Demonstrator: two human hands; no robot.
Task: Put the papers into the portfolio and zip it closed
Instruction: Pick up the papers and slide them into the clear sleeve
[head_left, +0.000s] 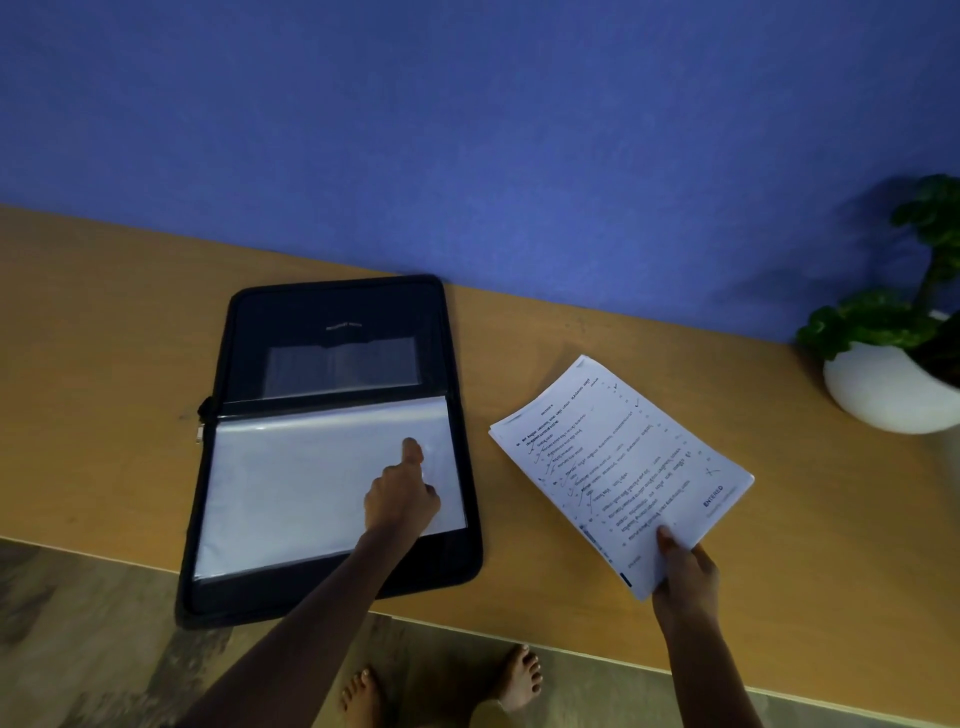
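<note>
Indoors, an open black portfolio (332, 338) lay at centre-left of the frame on the wooden bench (104, 322), the left hand (400, 499) pressing one outstretched forefinger on its clear sleeve (291, 488), other fingers curled. At lower right, the right hand (685, 571) held the papers (618, 467), fingers clamped on their near corner. A potted plant (893, 364) stood at far right.

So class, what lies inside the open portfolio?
In the portfolio, a clear sleeve fills the near half, the left hand touching it; a window pocket sits on the far half. Anything beneath the sleeve is hidden.
</note>
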